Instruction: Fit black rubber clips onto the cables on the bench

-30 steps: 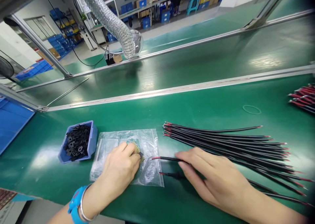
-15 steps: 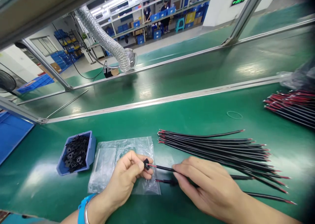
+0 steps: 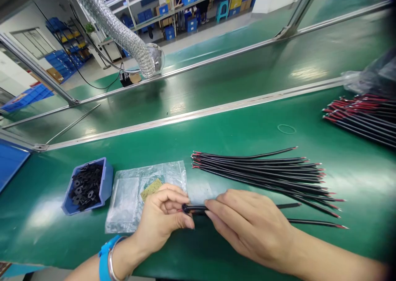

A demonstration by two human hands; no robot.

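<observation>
My left hand has thumb and fingers closed around the end of a black cable, where a bit of red wire shows. A dark round shape sits at that end, its detail too small to make out. From the right, my right hand pinches the same cable between thumb and fingertips. Below my left hand lies a clear plastic bag with a yellowish piece on it. Beyond my right hand, a spread of black cables with red wire ends rests on the green table.
At left stands a blue bin of small black parts. More cables lie at far right beside crumpled plastic. A rubber band is on the table. A silver duct hangs over the back; people stand by shelving.
The small black piece seen in my left fingers no longer shows clearly. The cable end now lies deeper between left thumb and fingers. The yellowish piece has come into view. The camera view has shifted.
</observation>
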